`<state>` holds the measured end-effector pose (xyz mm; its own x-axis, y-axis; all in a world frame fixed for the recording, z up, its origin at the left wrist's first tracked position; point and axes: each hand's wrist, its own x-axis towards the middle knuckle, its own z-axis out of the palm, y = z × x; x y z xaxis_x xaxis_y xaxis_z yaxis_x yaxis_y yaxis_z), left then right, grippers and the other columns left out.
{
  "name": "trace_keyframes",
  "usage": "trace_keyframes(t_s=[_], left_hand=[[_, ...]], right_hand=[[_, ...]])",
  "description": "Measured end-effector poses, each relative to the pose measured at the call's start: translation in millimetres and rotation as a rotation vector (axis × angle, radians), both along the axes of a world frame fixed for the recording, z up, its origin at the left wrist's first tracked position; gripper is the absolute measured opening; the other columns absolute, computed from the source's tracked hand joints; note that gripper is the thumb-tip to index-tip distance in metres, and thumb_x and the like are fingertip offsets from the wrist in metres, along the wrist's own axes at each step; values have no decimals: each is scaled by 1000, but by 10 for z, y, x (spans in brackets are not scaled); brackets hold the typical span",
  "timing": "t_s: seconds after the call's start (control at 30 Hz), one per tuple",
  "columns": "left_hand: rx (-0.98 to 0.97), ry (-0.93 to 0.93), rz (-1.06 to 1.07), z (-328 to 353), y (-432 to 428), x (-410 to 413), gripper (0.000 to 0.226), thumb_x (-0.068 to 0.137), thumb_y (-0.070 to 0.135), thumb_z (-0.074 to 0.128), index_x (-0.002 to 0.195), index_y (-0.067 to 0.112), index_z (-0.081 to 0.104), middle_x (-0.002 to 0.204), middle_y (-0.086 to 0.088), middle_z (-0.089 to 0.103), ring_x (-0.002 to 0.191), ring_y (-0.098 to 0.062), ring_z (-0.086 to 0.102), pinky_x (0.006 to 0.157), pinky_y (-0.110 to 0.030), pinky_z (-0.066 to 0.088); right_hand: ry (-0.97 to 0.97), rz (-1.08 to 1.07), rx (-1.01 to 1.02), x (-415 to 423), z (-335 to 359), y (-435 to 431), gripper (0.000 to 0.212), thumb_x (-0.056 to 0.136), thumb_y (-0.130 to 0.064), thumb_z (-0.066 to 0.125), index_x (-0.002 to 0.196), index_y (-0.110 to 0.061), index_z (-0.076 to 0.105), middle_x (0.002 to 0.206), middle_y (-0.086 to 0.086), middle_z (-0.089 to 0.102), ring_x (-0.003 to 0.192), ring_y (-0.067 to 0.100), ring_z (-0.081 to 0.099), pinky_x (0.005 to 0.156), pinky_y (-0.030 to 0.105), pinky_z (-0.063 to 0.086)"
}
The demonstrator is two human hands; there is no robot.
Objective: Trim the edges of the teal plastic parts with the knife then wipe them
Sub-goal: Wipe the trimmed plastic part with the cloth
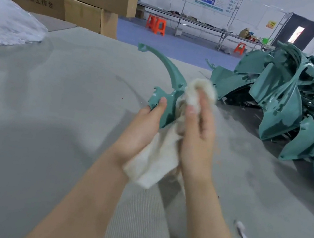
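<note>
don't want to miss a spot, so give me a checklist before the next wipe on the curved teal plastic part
1. Left hand grips the curved teal plastic part: ok.
2. Right hand holds the fluffy white cloth against that part: ok.
3. Knife out of both hands: ok.
4. Part's edges trimmed clean: cannot tell, too blurred.
5. Heap of teal plastic parts lies apart from the hands: ok.

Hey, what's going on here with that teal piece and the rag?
A person is wiping one teal part. The left hand grips it over the table, and the right hand holds a cloth against it. A pile of more teal parts lies to the right. No knife is plainly in view.
</note>
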<state>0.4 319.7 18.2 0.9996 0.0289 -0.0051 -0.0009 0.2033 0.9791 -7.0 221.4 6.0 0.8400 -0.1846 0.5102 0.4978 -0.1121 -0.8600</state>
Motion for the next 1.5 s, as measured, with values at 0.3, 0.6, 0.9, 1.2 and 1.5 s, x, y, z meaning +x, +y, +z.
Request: trace_keyframes(t_s=[0.3, 0.6, 0.9, 1.2, 1.5], left_hand=[[-194, -48, -180, -36, -69, -1, 30, 100, 34, 44, 95, 18, 69, 100, 0, 74, 96, -16, 70, 89, -34, 53], [166, -172, -72, -51, 68, 6, 48, 96, 47, 48, 85, 5, 70, 82, -5, 69, 77, -25, 69, 69, -36, 55], [198, -97, 3, -100, 346, 130, 56, 87, 61, 53, 93, 7, 68, 85, -9, 57, 78, -21, 56, 73, -36, 42], [723, -344, 351, -242, 134, 178, 73, 86, 50, 61, 145, 15, 34, 147, -4, 38, 138, -16, 33, 113, -30, 26], [-463, -60, -214, -67, 119, 19, 54, 72, 73, 58, 102, 30, 70, 107, 5, 68, 107, -11, 63, 100, -32, 48]], right_hand=[[142, -328, -397, 293, -205, -128, 57, 100, -44, 18, 150, -20, 27, 155, 8, 31, 142, 20, 26, 115, 41, 19], [248, -337, -236, 328, -197, -293, 59, 104, -42, 30, 54, -13, 37, 52, -4, 41, 52, 14, 38, 57, 34, 30], [315, 431, -48, 161, -82, -562, 21, 86, -24, 63, 105, -16, 66, 102, 0, 74, 95, 17, 70, 84, 32, 56], [71, -499, -408, 178, -126, -329, 40, 101, -37, 42, 80, -6, 54, 61, -2, 52, 59, 20, 46, 57, 37, 35], [-2, 294, -501, -103, -84, 232, 60, 100, -42, 19, 154, -16, 16, 162, -7, 12, 147, 1, 4, 122, 36, 6]])
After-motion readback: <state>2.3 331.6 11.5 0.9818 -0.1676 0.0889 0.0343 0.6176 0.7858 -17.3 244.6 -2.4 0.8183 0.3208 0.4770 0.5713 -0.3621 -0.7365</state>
